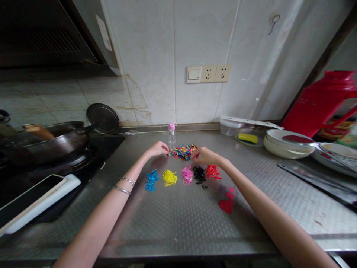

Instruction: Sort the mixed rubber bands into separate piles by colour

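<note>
A mixed pile of small multicoloured rubber bands [182,152] lies on the metal counter. My left hand [158,148] is at the pile's left edge, thumb and fingers pinched together; whatever is between the tips is too small to make out. At the right edge, my right hand [205,155] has its fingers curled and closed over the bands, and their tips are partly hidden. Nearer me, sorted by colour in a row, lie blue bands [151,180], yellow bands [169,178], pink bands [187,174], black bands [199,174] and red bands [213,172].
Behind the pile stands a small clear bottle with a pink cap [171,128]. A wok [55,143] sits on the stove at left, near a white-edged device [69,182]. Bowls [288,147], a yellow sponge [248,138], a knife [306,178] and a red thermos [318,100] are at right.
</note>
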Action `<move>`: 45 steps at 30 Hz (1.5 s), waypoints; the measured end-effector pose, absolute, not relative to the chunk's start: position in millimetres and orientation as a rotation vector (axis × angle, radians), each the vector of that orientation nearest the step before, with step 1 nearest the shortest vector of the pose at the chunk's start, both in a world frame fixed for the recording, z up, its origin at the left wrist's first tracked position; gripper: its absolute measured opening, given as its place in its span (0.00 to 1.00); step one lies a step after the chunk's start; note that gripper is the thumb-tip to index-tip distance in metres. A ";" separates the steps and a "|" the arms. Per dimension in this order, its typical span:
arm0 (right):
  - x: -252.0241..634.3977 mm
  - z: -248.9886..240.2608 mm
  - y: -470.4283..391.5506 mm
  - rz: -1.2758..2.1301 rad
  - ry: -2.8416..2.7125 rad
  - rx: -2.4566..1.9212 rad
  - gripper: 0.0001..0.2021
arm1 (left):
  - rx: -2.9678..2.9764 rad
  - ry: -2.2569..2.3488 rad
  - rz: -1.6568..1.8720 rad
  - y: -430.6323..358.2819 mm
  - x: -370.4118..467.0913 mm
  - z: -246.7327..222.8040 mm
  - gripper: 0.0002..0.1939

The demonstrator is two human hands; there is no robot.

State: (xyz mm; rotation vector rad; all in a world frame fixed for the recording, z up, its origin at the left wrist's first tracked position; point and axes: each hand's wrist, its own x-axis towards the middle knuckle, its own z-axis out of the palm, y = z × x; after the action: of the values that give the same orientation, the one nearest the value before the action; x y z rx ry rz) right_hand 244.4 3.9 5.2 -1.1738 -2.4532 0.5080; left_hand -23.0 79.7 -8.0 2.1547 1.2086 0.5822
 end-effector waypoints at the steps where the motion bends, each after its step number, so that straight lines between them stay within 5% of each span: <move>1: 245.7 3.8 5.1 0.506 -2.441 -1.183 0.12 | 2.176 1.217 0.561 78.8 -22.7 -7.8 0.09; 31: 255.5 -9.5 12.5 0.385 -2.404 -1.245 0.10 | 1.893 1.327 0.872 73.7 -20.5 -1.4 0.11; 35: 259.1 -12.4 15.4 0.370 -2.369 -1.284 0.11 | 1.844 1.358 0.851 70.6 -21.8 3.0 0.15; 45: 273.3 -14.8 17.5 0.215 -2.153 -1.549 0.13 | 2.185 0.953 0.532 52.9 10.6 16.7 0.07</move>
State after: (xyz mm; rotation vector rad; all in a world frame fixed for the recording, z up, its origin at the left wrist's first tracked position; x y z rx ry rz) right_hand 273.3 17.5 -14.8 -1.5491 -2.1529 0.2152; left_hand 10.6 52.9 16.7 2.1851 0.9535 0.5319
